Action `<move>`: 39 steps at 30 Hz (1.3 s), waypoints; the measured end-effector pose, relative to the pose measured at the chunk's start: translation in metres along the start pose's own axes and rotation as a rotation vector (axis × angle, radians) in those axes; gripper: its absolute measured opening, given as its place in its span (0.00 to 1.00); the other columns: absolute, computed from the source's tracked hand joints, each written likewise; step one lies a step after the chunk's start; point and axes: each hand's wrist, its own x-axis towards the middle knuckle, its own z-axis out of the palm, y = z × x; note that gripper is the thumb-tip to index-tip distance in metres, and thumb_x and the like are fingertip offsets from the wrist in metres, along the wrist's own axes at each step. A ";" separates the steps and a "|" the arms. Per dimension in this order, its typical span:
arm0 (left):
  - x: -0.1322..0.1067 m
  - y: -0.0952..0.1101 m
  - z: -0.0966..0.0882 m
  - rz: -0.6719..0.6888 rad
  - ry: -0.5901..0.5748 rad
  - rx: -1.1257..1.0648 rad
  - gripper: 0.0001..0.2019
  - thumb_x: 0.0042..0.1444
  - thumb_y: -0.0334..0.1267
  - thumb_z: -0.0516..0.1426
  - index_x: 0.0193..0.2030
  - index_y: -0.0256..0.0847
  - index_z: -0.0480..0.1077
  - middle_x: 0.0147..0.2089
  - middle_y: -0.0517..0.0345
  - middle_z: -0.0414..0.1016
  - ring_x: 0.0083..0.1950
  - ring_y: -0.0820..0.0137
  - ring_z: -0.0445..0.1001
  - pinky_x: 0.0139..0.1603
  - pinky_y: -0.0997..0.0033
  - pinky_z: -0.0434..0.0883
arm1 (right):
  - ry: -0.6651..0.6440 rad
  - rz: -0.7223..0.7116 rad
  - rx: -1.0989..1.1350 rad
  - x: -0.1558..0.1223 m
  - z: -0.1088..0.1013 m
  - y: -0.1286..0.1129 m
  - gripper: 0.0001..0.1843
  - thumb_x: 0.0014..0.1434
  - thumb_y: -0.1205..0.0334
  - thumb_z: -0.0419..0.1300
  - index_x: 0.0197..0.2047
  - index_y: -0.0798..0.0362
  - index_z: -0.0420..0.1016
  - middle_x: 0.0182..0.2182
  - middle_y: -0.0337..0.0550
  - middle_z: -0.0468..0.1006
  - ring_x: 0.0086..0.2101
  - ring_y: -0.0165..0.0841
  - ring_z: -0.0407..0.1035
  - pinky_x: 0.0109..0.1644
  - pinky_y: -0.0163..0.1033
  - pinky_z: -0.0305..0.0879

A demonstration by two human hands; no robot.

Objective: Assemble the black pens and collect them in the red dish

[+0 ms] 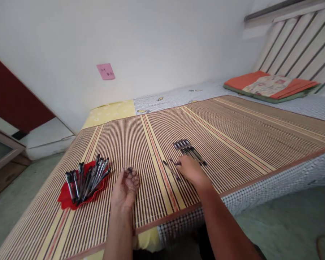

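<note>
My left hand (126, 187) is palm up over the mat, its fingers curled around a small dark piece (130, 169) that could be a pen cap. To the right, my right hand (190, 168) pinches the end of a pen (173, 161), mostly covered by the fingers. A single slim pen (172, 171) lies slanted on the mat just left of that hand. Beyond the right hand, several black-and-clear pens (191, 151) lie side by side in a row. A red scalloped dish (67, 204) left of my left hand holds a loose pile of pens (88, 180).
A striped bamboo mat (151, 195) covers a bed with a checked sheet (249, 200) hanging over its front edge. Folded orange and green cloth (271, 85) lies at the back right, near white slats (300, 43). A pink note (105, 71) is stuck to the wall.
</note>
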 end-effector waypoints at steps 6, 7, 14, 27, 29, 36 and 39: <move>0.000 0.000 0.001 -0.011 0.003 0.019 0.11 0.61 0.38 0.60 0.30 0.35 0.72 0.27 0.55 0.71 0.25 0.73 0.68 0.24 0.77 0.67 | -0.061 -0.048 -0.014 -0.007 0.001 -0.013 0.09 0.60 0.59 0.63 0.40 0.56 0.79 0.40 0.53 0.83 0.42 0.41 0.77 0.39 0.38 0.60; 0.001 -0.001 0.001 -0.020 0.005 0.028 0.10 0.60 0.38 0.60 0.30 0.34 0.72 0.27 0.55 0.71 0.25 0.73 0.68 0.23 0.78 0.67 | -0.075 -0.052 -0.036 -0.008 0.001 -0.015 0.10 0.59 0.59 0.64 0.40 0.56 0.79 0.41 0.53 0.82 0.43 0.41 0.77 0.39 0.38 0.60; 0.004 -0.013 -0.001 0.016 0.023 0.241 0.05 0.54 0.33 0.65 0.31 0.33 0.75 0.29 0.53 0.76 0.28 0.72 0.73 0.26 0.77 0.69 | -0.019 -0.148 0.071 -0.014 0.009 -0.032 0.08 0.60 0.61 0.62 0.33 0.55 0.78 0.34 0.49 0.82 0.36 0.37 0.76 0.34 0.37 0.56; 0.003 -0.023 0.000 0.108 -0.070 0.461 0.18 0.42 0.43 0.73 0.32 0.35 0.73 0.28 0.57 0.76 0.29 0.70 0.75 0.29 0.75 0.69 | 0.016 -0.254 0.384 -0.013 0.010 -0.040 0.07 0.62 0.63 0.60 0.41 0.53 0.80 0.38 0.45 0.82 0.38 0.32 0.74 0.39 0.34 0.61; 0.002 -0.023 0.000 0.083 -0.073 0.421 0.17 0.43 0.41 0.72 0.33 0.36 0.72 0.30 0.56 0.77 0.30 0.68 0.77 0.30 0.73 0.70 | 0.069 -0.120 0.188 -0.007 0.003 -0.021 0.07 0.62 0.64 0.60 0.41 0.55 0.79 0.39 0.49 0.82 0.40 0.36 0.75 0.40 0.36 0.61; 0.002 -0.027 0.001 0.076 -0.158 0.392 0.16 0.44 0.36 0.67 0.40 0.34 0.73 0.30 0.56 0.75 0.29 0.70 0.73 0.31 0.72 0.71 | -0.017 -0.012 -0.067 0.000 0.008 0.002 0.09 0.60 0.65 0.61 0.42 0.58 0.79 0.43 0.57 0.82 0.44 0.44 0.77 0.42 0.40 0.62; 0.001 -0.025 0.001 0.084 -0.199 0.382 0.15 0.43 0.34 0.67 0.40 0.34 0.74 0.29 0.60 0.71 0.27 0.75 0.68 0.26 0.78 0.66 | -0.020 -0.008 -0.057 0.001 0.011 -0.002 0.08 0.59 0.67 0.60 0.42 0.59 0.79 0.41 0.58 0.82 0.43 0.44 0.77 0.41 0.40 0.62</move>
